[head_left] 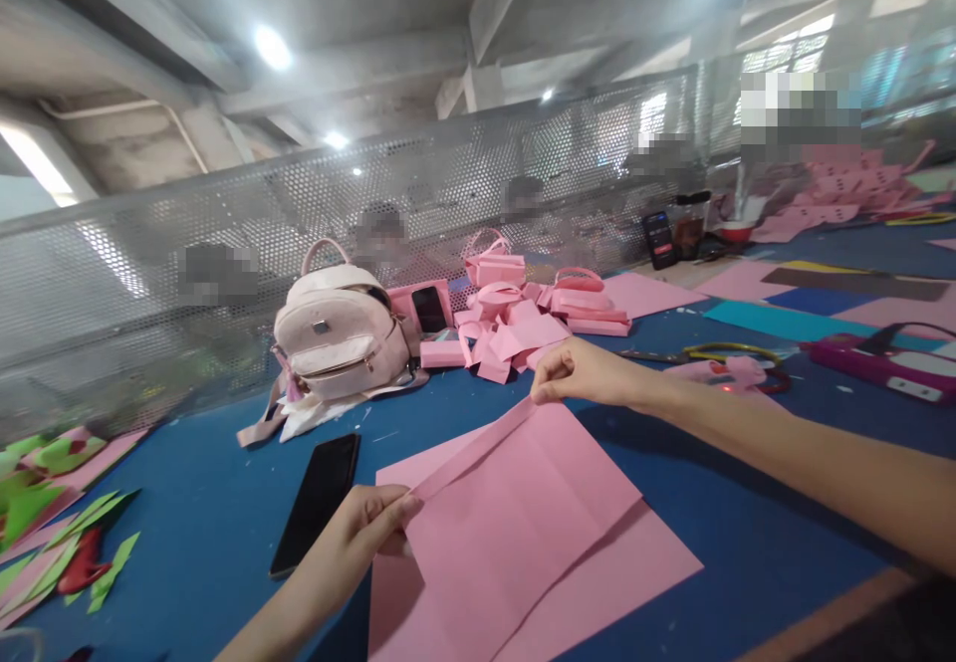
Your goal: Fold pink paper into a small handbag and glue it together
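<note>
Fingers on plain pink paper fold

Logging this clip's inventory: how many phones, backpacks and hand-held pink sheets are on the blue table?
Phones: 3
Backpack: 1
Pink sheet, pinched by left hand and right hand: 1
Total: 5

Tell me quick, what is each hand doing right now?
Left hand: pinched shut on the pink paper sheet's near corner.
Right hand: pinched shut on its far corner.
</note>
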### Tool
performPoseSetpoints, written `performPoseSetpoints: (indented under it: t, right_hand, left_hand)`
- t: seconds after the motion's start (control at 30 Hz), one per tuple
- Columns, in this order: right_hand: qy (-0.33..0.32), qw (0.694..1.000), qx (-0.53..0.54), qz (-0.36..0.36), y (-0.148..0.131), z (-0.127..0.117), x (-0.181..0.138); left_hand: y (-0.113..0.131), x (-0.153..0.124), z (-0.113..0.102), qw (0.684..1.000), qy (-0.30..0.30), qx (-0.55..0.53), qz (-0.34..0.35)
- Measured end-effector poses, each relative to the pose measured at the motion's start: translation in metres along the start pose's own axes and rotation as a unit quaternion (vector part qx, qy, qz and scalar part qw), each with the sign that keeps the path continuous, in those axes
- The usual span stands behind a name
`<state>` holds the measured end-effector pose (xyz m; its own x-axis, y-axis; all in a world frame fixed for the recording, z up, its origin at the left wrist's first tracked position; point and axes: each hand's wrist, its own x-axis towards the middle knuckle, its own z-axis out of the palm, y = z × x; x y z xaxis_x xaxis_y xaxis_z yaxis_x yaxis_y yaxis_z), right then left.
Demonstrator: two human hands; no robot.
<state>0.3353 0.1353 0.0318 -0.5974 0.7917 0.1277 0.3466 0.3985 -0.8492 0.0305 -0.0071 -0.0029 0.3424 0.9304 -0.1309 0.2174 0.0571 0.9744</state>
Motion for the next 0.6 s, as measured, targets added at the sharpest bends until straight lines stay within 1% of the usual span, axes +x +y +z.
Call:
performPoseSetpoints:
  t: [0.23,0.37,0.43,0.53,0.6]
  right_hand:
    - [0.0,1.0,0.007,-0.003,0.003,0.003,0.003]
    - [-0.003,1.0,0.007,-0.024,0.008,0.004,0.009]
    - [-0.003,0.999,0.002,-0.039,0.011,0.005,0.013]
    - [-0.008,0.998,-0.011,-0.062,0.011,0.006,0.018]
    - [-0.016,0.997,-0.026,-0.077,0.008,0.008,0.02]
  left_hand:
    - [-0.014,0.005,-0.012,0.998,0.029,0.041,-0.034]
    - [-0.017,0.005,-0.014,0.998,0.031,0.055,-0.027]
    - [-0.014,0.006,-0.012,0.998,0.016,0.063,-0.022]
    - [-0.007,0.011,-0.007,0.996,-0.031,0.078,-0.005]
    - [-0.002,0.018,-0.004,0.995,-0.044,0.093,-0.002]
